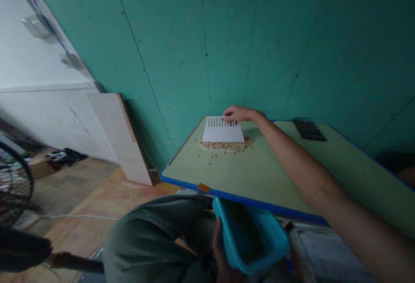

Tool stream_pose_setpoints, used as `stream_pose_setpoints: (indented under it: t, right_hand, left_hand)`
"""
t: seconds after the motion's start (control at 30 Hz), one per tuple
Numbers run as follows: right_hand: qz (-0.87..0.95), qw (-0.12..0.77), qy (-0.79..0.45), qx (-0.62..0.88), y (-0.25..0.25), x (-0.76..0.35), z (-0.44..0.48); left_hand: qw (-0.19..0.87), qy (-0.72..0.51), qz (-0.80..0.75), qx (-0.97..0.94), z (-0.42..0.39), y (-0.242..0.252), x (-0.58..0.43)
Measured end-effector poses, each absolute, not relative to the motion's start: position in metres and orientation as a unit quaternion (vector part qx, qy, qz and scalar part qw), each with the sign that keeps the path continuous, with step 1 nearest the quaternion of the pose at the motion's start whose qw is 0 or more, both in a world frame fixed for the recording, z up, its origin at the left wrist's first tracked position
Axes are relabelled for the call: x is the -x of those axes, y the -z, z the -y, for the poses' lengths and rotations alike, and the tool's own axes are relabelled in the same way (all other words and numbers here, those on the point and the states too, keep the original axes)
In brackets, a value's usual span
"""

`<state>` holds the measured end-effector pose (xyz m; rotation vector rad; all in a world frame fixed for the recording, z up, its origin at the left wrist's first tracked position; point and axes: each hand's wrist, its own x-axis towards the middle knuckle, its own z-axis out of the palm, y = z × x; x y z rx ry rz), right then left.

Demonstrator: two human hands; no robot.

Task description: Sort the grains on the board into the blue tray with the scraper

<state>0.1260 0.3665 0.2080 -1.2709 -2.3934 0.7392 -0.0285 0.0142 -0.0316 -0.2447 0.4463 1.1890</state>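
My right hand (238, 114) reaches across the green table (259, 175) and grips the top edge of a white slotted scraper (222, 130) standing tilted on the far side. A line of small yellow-brown grains (227, 146) lies against the scraper's lower edge, with a few loose ones to the left. My left hand (222, 257) holds a blue plastic tray (251, 237) below the table's near blue edge, above my lap. The tray's inside looks dark; I cannot tell what it holds.
A dark flat object (309, 130) lies at the table's far right. A teal wall (259, 36) stands right behind the table. A wooden board (121, 136) leans on the wall at left. A fan (13, 188) and a white cable (74, 217) occupy the floor at left.
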Motion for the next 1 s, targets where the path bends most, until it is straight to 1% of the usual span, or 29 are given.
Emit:
stream_pose_setpoints:
  t: [0.23,0.4,0.63,0.8,1.0]
  right_hand:
    - [0.827,0.209,-0.216,0.476,-0.206,-0.125,-0.367]
    - [0.815,0.24,-0.183,0.495,-0.211,-0.128,-0.367]
    - [0.797,0.286,-0.135,0.515,-0.218,-0.127,-0.362]
    - [0.794,0.283,-0.12,0.525,-0.218,-0.123,-0.361]
    - [0.812,0.268,-0.112,0.507,-0.223,-0.12,-0.36]
  left_hand:
    - [0.774,-0.568,-0.252,0.121,-0.016,0.038,0.029]
    - [0.793,-0.549,-0.222,0.141,-0.014,0.031,0.029]
    - [0.779,-0.562,-0.237,0.145,-0.014,0.032,0.03]
    - [0.791,-0.557,-0.214,0.135,-0.014,0.045,0.03]
    - [0.795,-0.568,-0.209,0.035,-0.015,0.061,0.026]
